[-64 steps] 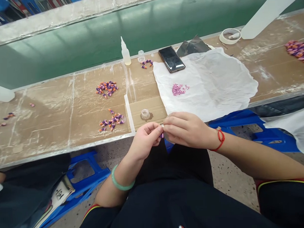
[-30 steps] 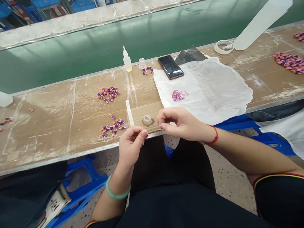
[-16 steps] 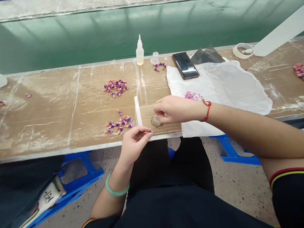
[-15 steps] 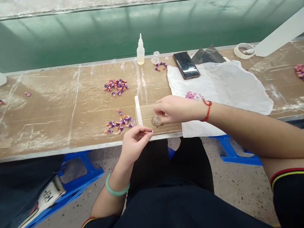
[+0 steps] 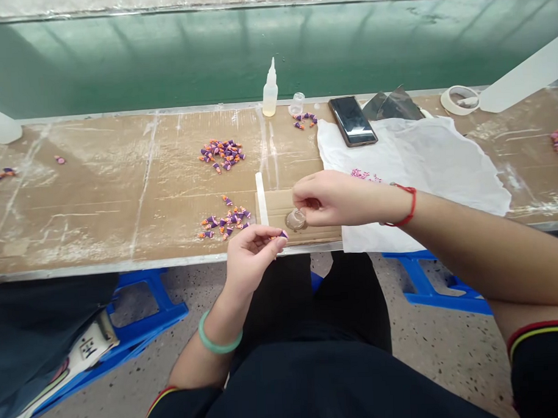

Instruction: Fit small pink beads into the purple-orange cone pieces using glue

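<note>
Between the thumb and fingers of my left hand (image 5: 248,257) is a small purple, pink and orange figurine (image 5: 283,234), just over the table's front edge. My right hand (image 5: 333,198) is closed in a pinch at a small round clear dish (image 5: 296,219); whatever its fingertips hold is hidden. The dish rests on a cardboard piece (image 5: 279,201). A white flat stick (image 5: 261,197) lies along the cardboard's left side. Left of the stick is a loose group of similar figurines (image 5: 231,220), with another pile (image 5: 222,155) farther back.
Tiny pink pieces (image 5: 362,175) lie on a white cloth (image 5: 435,161), beside a phone (image 5: 353,121). A dropper bottle (image 5: 270,93), a clear cap (image 5: 297,103) and several figurines (image 5: 306,118) are at the back. A tape roll (image 5: 459,99) is at the right. Blue stools (image 5: 161,298) stand below.
The view has shifted slightly, so the table's things appear farther right. My left hand still holds the figurine, turned a little, and my right hand stays at the dish.
</note>
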A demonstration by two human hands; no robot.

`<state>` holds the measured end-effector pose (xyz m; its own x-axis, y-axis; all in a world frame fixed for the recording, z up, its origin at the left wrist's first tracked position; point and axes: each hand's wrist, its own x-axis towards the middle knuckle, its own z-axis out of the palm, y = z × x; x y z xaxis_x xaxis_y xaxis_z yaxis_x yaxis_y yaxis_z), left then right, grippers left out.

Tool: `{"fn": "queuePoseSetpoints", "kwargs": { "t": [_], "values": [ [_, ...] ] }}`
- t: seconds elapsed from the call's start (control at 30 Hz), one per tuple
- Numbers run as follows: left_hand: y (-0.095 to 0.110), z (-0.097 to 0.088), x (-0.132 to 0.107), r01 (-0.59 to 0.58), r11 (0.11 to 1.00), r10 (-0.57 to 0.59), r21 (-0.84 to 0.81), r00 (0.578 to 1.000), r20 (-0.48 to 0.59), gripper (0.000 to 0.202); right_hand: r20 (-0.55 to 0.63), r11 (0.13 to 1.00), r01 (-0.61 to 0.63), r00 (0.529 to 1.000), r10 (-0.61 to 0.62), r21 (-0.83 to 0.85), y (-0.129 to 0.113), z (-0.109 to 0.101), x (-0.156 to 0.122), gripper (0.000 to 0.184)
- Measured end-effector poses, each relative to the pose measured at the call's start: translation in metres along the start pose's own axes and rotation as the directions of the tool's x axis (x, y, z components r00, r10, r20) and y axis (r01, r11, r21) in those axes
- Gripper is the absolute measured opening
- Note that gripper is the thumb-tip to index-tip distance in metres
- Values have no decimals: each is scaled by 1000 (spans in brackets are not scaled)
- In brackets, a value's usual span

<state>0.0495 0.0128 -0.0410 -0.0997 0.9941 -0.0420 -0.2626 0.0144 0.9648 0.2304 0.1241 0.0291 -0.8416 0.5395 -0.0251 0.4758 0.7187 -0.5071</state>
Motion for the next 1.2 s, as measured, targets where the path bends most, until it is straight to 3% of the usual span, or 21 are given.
{"fn": "queuePoseSetpoints", "kwargs": {
  "t": [0.07, 0.17, 0.27, 0.67, 0.93, 1.2],
  "values": [
    [7, 4, -4, -64, 995, 63, -76, 998, -15, 24, -62, 971, 0, 998, 15, 239, -10, -2, -11, 14],
    [20, 12, -12, -147, 979, 150, -142, 989, 14, 18, -92, 824, 14, 995, 47, 567, -27, -1, -28, 9],
    [31, 20, -21, -193, 967, 204, -166, 977, 57, 11, -92, 708, 39, 995, 37, 705, -41, 2, -40, 12],
    [42, 34, -43, -369, 929, 369, -29, 922, 117, 17, -246, 832, 169, 968, -41, 528, -66, -4, -69, 11],
    [44, 37, -47, -442, 897, 434, 29, 890, 137, 18, -274, 858, 192, 960, -62, 477, -69, -4, -76, 10],
    [43, 39, -48, -454, 889, 445, 57, 887, 123, 14, -270, 880, 193, 960, -77, 435, -71, -4, -77, 11]
  ]
}}
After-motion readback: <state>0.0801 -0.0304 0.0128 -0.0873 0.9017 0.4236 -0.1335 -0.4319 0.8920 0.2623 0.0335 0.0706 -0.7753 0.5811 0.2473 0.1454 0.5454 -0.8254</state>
